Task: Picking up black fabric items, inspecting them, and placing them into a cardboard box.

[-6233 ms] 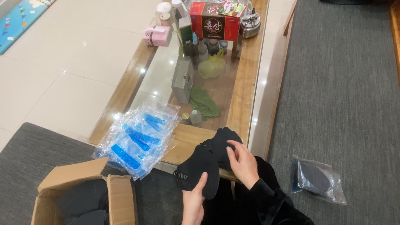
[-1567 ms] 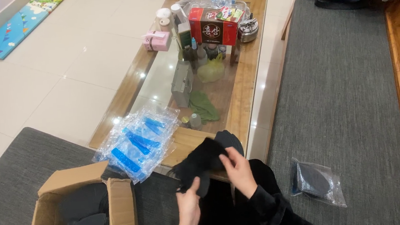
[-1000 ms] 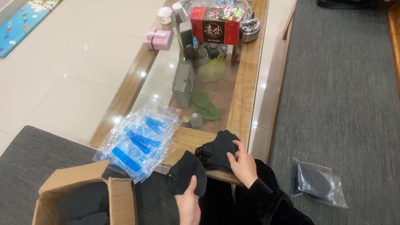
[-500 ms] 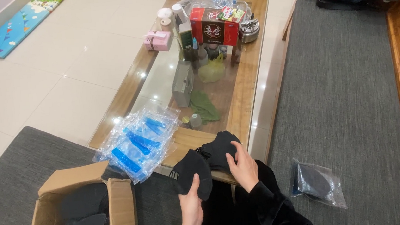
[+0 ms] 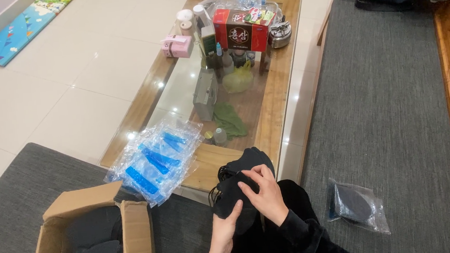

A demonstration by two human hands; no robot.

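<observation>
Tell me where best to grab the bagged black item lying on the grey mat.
Probably pinch the clear bag by its loose lower-right corner, coming from above on the right. It lies flat on the grey mat, and the film extends past the dark piece there, giving slack to grip.

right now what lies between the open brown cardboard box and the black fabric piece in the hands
In the head view, only bare grey carpet lies between the open brown cardboard box and the black fabric piece; the stack of clear blue-striped plastic bags sits just above that stretch.
</observation>
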